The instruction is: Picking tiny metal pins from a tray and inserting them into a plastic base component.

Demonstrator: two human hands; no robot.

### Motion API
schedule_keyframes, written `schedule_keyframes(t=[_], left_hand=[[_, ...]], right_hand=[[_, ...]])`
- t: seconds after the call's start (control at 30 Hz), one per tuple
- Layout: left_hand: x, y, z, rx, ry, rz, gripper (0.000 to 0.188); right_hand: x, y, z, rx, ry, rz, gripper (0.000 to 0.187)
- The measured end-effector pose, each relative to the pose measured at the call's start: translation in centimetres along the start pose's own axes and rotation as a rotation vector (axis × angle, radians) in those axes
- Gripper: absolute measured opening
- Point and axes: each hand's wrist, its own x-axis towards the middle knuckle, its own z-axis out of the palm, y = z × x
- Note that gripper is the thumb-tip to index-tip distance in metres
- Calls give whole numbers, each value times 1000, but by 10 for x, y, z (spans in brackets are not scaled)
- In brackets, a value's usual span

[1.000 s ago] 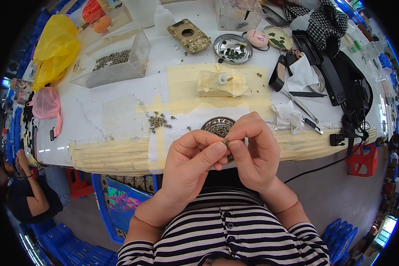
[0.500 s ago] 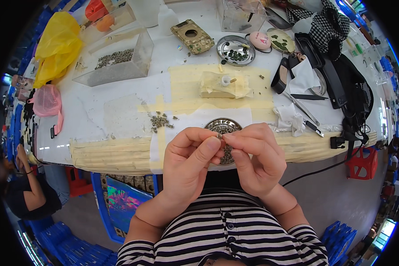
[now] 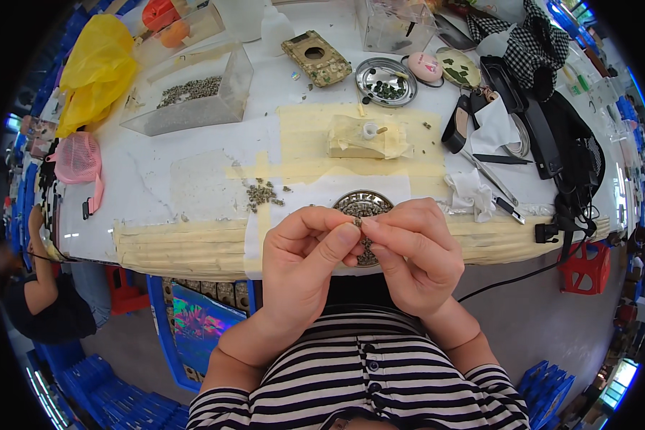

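My left hand (image 3: 302, 258) and my right hand (image 3: 417, 252) meet at the front edge of the table, thumbs and fingertips pinched together. Between the left fingertips is a tiny metallic-looking piece (image 3: 357, 223), too small to name; the right fingertips press against it. Just behind and below the fingers lies a round steel dish (image 3: 363, 195) of many similar small grey-brown pieces, partly hidden by both hands. To its left, a loose heap of such pieces (image 3: 263, 193) is scattered over white paper and tape.
A tape-covered block (image 3: 368, 140) with a small white cup stands ahead. Behind it are a camouflage-patterned box (image 3: 317, 59) and a steel dish (image 3: 385, 83) of dark green bits. A clear bin (image 3: 186, 93) stands left; tweezers (image 3: 491, 177) and a cutter (image 3: 509, 209) lie right.
My hands stay pinched together around the small piece, with only slight finger movement. The view has shifted a little. At the far left, another person's arm has moved.
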Motion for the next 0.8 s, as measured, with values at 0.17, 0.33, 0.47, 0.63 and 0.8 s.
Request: schedule_keyframes(t=[0.17, 0.33, 0.47, 0.63, 0.8], left_hand=[[-1, 6, 0, 145, 11, 31, 8], [-2, 8, 1, 219, 5, 62, 7], [-1, 8, 0, 252, -6, 71, 7], [-1, 8, 2, 227, 7, 55, 10], [-2, 9, 4, 234, 20, 60, 12]], right_hand=[[-1, 2, -1, 9, -14, -1, 31], [-1, 5, -2, 14, -23, -15, 30], [-1, 6, -2, 7, -21, -26, 30], [-2, 7, -1, 16, -11, -24, 30], [-1, 6, -3, 40, -13, 7, 30]])
